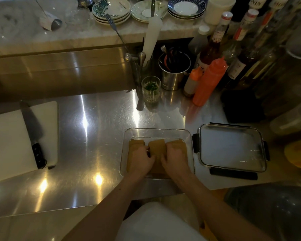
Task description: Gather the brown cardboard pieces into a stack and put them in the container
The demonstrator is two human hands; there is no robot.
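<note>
A clear glass container (189,153) stands on the steel counter in front of me. Brown cardboard pieces (156,145) lie inside it, side by side and partly overlapping. My left hand (141,158) rests on the left pieces with its fingers curled over them. My right hand (174,158) presses on the right pieces, fingers bent around the edge of the middle piece. Both hands cover much of the cardboard, so the lower parts of the pieces are hidden.
The container's clear lid (233,148) with dark clips lies just to the right. A white cutting board (9,136) with a knife (33,133) sits at the left. A glass with herbs (150,89), a utensil tin (174,73), squeeze bottles (208,80) and glass bottles stand behind.
</note>
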